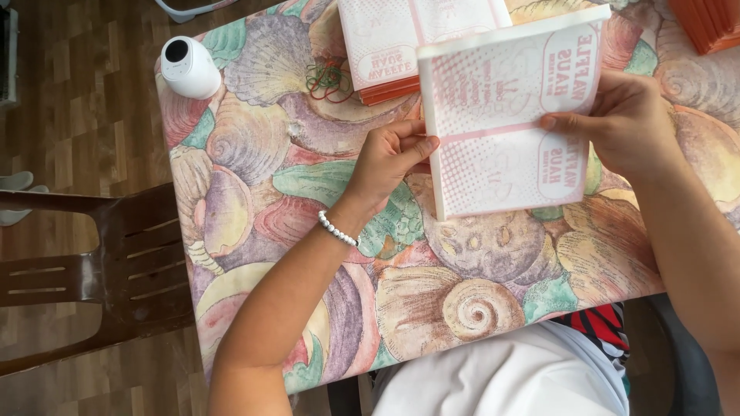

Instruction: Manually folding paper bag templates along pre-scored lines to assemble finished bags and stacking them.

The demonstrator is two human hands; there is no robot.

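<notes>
A flat white paper bag (501, 166) with pink dotted print and oval labels is held up over the table. My left hand (389, 158) grips its left edge, thumb on top. On the bag's right side my right hand (624, 123) pinches it, fingers lying across the front near the pink middle line. A stack of the same pink-printed bags (385, 42) lies flat on the table just behind the held one.
The table wears a shell-patterned cloth (254, 154). A small white round camera device (189, 68) stands at its far left corner. Red and green rubber bands (327, 81) lie by the stack. An orange stack (709, 23) sits far right. A dark wooden chair (100, 270) stands left.
</notes>
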